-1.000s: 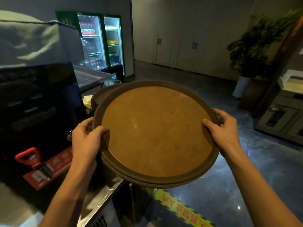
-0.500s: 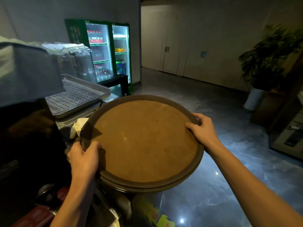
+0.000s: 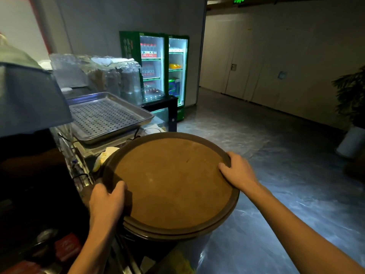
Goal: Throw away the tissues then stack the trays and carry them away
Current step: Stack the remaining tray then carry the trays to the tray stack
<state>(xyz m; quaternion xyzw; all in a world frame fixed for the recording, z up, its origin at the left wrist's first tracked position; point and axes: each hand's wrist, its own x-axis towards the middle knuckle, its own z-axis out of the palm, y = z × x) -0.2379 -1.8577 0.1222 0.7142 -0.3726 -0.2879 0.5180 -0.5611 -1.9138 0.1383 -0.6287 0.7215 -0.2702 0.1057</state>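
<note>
A stack of round brown trays (image 3: pixel 171 184) with dark rims fills the lower middle of the head view, held level in front of me. My left hand (image 3: pixel 106 202) grips the near left rim, thumb on top. My right hand (image 3: pixel 237 173) grips the right rim, fingers curled over the edge. At least two rims show at the front edge of the stack. No tissues are visible on the top tray.
A perforated metal tray (image 3: pixel 106 117) rests on a counter to the left, with a yellowish cloth (image 3: pixel 104 157) below it. Dark equipment (image 3: pixel 35 184) stands at the left. Lit drink fridges (image 3: pixel 164 72) are behind. Grey floor (image 3: pixel 276 155) stretches right toward a potted plant (image 3: pixel 351 119).
The view has tilted up and turned left, showing more of the counter and fridges. The trays sit lower in the frame and closer to the counter. Both hands keep their grip.
</note>
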